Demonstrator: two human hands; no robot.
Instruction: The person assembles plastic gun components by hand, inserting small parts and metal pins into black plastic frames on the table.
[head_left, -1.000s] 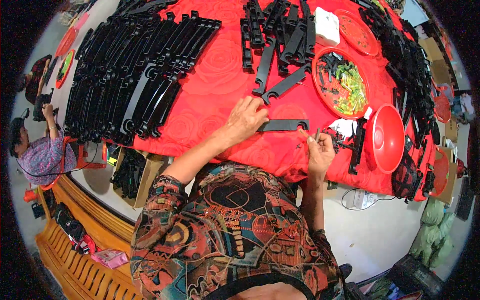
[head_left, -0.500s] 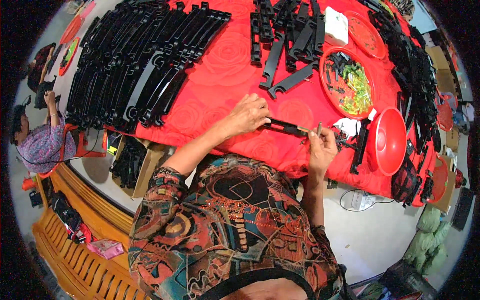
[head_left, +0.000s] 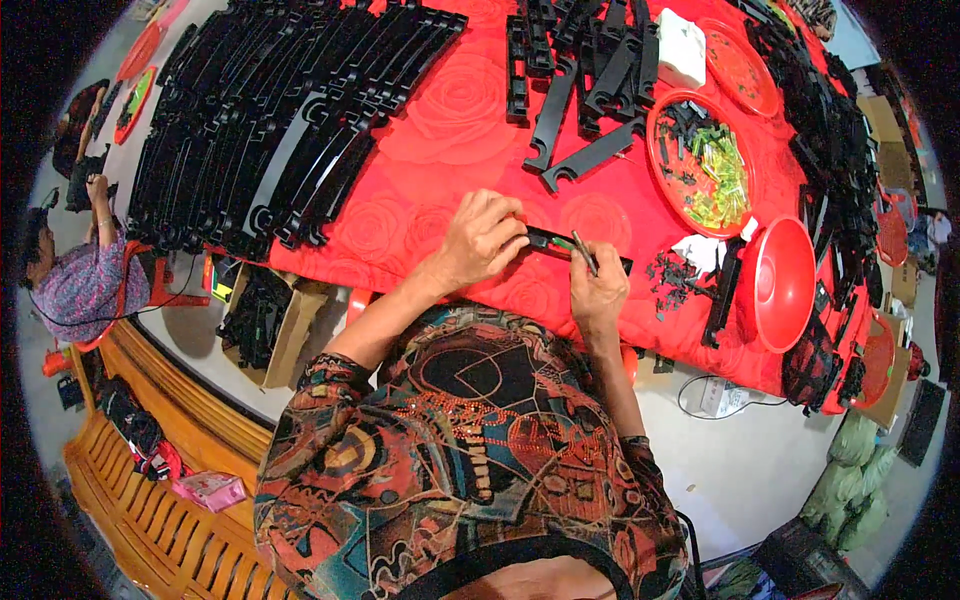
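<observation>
Bent around the left end of a black plastic strip (head_left: pixel 546 240), my left hand (head_left: pixel 482 240) holds it just above the red cloth. My right hand (head_left: pixel 600 287) is closed on a slim metal tool (head_left: pixel 583 251), whose kind I cannot make out. The tool crosses the strip near its middle, where a small greenish piece shows. Part of the strip is hidden behind the right hand's fingers. Tiny black parts (head_left: pixel 672 285) lie scattered to the right of that hand.
Rows of black strips (head_left: pixel 235 130) cover the table's left side; more (head_left: pixel 590 85) lie at the back. On the right are a red plate (head_left: pixel 655 160) with yellow-green and black small parts, a tilted red bowl (head_left: pixel 778 285) and a white block (head_left: pixel 682 48). Another person (head_left: pixel 85 280) sits left.
My right hand has moved left along the strip, and its metal tool now tilts across the strip's middle. My left hand has shifted slightly left, still holding the strip.
</observation>
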